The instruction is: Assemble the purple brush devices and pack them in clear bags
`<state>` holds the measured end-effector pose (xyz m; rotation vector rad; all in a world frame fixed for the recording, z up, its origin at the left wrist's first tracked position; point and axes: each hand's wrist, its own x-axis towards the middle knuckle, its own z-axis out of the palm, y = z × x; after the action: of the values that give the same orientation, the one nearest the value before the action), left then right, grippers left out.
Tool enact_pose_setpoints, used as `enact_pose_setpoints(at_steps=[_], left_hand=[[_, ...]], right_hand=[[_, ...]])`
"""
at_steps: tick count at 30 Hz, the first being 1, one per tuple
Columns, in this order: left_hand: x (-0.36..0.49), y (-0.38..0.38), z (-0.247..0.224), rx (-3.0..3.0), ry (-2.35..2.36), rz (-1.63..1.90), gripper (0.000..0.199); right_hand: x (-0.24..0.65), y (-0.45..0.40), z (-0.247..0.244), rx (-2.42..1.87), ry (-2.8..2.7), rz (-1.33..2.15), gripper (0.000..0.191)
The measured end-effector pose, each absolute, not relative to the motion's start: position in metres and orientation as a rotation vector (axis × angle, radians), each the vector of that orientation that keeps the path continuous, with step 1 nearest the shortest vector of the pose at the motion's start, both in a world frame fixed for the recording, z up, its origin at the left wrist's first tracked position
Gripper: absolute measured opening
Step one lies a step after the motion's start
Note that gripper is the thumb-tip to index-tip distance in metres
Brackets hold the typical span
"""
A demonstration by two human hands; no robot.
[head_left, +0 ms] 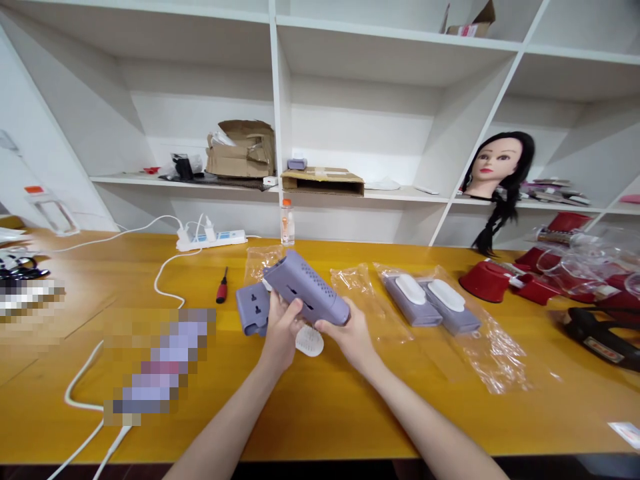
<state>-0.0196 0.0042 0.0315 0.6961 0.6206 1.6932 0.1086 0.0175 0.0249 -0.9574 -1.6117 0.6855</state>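
Both my hands hold a purple plastic case [306,283], tilted above the table, its side with small round holes and keyhole-like slots facing me. My left hand [281,328] grips its lower edge, thumb on the slotted face. My right hand [351,333] is closed round its right end. Behind my left hand, a second purple case [253,305] with similar slots lies on the table. Just below the held case is a white oval piece [310,341] with a dotted surface, partly covered by my fingers.
Two more purple cases [416,312] with white oval pieces lie on clear plastic bags [500,363] at right. A red-handled screwdriver [221,291], power strip [227,239] and small bottle [287,223] stand left and behind. Red appliance parts [484,280] and a mannequin head [495,163] are further right.
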Motion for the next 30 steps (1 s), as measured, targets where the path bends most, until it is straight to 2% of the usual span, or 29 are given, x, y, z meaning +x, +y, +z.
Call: enact_pose_setpoints(at_steps=[3,6,11,14,18,22,30], left_hand=[[-0.017,0.003,0.032,0.573,0.538,1.588,0.05],[-0.021,0.005,0.033,0.436,0.495,1.551,0.044],[-0.031,0.008,0.036,0.503,0.399,1.676,0.039],[-0.032,0.007,0.037,0.567,0.342,1.691,0.04],[-0.031,0.003,0.036,0.581,0.326,1.71,0.044],[-0.03,0.001,0.031,0.629,0.309,1.687,0.045],[-0.029,0.001,0.031,0.668,0.289,1.63,0.047]], right_hand=[[0.113,0.019,0.018,-0.92,-1.773,0.089,0.036],[0.112,0.015,0.016,-0.807,-1.958,-0.143,0.047],[0.105,0.005,0.024,-0.892,-2.065,0.181,0.099],[0.105,0.003,0.026,-0.928,-2.025,0.347,0.113],[0.106,0.004,0.023,-0.941,-2.025,0.481,0.105],[0.109,0.004,0.022,-0.896,-2.036,0.47,0.093],[0.109,0.0,0.026,-0.935,-1.976,0.586,0.088]])
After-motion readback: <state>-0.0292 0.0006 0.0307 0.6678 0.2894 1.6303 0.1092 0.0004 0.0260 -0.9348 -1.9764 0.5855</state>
